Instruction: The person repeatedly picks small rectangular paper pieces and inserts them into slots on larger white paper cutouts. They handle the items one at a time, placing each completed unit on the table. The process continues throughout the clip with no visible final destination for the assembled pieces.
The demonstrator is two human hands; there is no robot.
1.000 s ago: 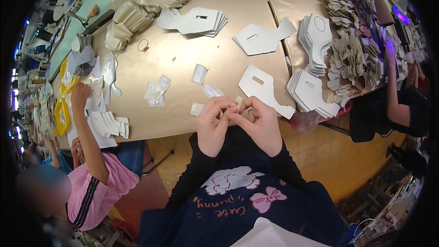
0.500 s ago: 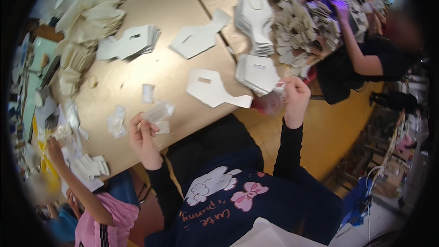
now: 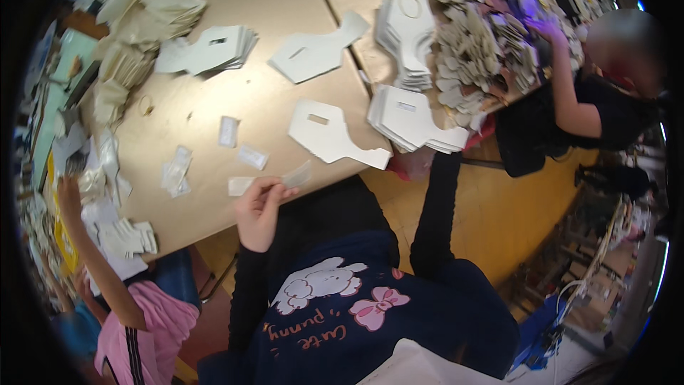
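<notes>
Brown table (image 3: 271,110); left hand (image 3: 258,208) pinching clear packet (image 3: 295,175)

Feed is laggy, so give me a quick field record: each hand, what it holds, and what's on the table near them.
left hand: pinches a small clear packet at the table edge
right hand: hidden under a stack of white card cutouts; sleeve reaches there
near left hand: small packets, single white cutout
others: two people's arms at the table
</notes>
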